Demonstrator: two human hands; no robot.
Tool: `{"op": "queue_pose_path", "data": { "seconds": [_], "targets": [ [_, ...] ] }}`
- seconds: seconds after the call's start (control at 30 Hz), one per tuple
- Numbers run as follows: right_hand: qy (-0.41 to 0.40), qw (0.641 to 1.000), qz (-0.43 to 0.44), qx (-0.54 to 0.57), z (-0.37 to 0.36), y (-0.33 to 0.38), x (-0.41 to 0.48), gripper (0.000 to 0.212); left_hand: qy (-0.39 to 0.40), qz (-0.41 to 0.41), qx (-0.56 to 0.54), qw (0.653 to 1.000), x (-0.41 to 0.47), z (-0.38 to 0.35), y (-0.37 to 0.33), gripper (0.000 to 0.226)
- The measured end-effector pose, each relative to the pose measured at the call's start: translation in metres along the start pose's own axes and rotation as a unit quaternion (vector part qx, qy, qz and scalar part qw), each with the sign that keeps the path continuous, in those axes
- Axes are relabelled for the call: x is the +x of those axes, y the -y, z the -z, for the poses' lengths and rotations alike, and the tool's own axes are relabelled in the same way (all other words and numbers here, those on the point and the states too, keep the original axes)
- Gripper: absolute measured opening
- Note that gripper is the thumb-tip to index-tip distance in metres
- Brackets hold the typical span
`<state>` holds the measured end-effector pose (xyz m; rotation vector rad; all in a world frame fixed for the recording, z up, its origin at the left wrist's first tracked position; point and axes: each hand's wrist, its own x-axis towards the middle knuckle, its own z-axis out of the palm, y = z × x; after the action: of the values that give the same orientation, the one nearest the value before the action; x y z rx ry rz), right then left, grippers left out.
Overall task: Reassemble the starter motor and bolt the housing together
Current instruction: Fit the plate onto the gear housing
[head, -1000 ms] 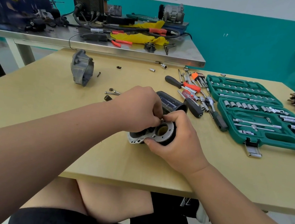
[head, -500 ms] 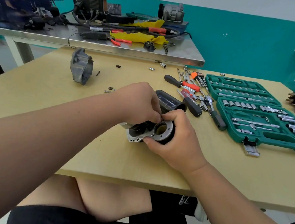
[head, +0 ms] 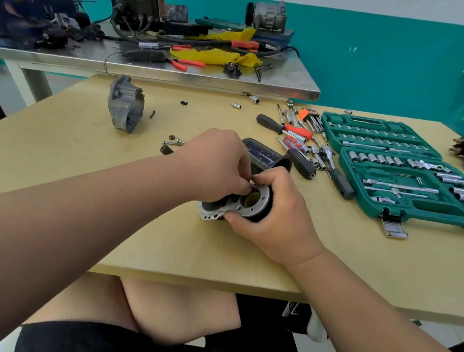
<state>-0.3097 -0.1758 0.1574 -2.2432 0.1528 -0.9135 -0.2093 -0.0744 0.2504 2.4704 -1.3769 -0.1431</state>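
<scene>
Starter housing (head: 263, 198): laid on the wooden counter (head: 52, 153) close to its front edge, with the silver flange and round bore turned up toward the camera.
Right hand (head: 278, 213): wrapped round the right side of the starter housing; the thumb is pressed on the flange's near edge and the fingers are curled over the far side, so the part is gripped firmly.
Left hand (head: 215, 162): set over the upper left of the starter housing, with the fingers curled and their tips gathered at the bore's rim. Whether something small is pinched there cannot be told.
Black casing (head: 262, 153): laid on its side just behind the starter housing.
Loose bolts (head: 173, 142): scattered behind and to the left of the starter housing, near the left hand.
Grey end cover (head: 125, 104): stood well apart, far behind and to the left of the starter housing.
Screwdrivers (head: 283, 128): spread behind and to the right of the starter housing.
Ratchet (head: 333, 170): laid to the right of the starter housing, between the black casing and the socket set.
Socket set (head: 400, 173): opened in its green case well to the right of the starter housing.
</scene>
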Motion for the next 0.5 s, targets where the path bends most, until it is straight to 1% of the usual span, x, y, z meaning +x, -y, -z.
{"op": "queue_pose_path", "data": {
  "seconds": [0.13,0.23,0.4,0.5],
  "targets": [
    [0.006,1.0,-0.004,-0.002,0.0,0.0,0.0,0.054,0.011,-0.02,0.027,0.999,-0.004,0.002,0.002,0.014],
    [0.007,1.0,-0.006,-0.006,0.0,0.0,0.0,0.056,0.035,-0.013,0.008,0.999,-0.004,0.006,0.006,0.014],
    [0.004,1.0,-0.002,-0.009,0.0,0.0,0.0,0.056,0.038,-0.006,0.029,0.999,-0.004,0.006,0.001,0.018],
    [0.007,1.0,-0.004,-0.003,0.0,0.0,0.0,0.055,0.039,-0.021,0.085,0.995,-0.006,0.008,-0.005,0.022]
  ]
}}
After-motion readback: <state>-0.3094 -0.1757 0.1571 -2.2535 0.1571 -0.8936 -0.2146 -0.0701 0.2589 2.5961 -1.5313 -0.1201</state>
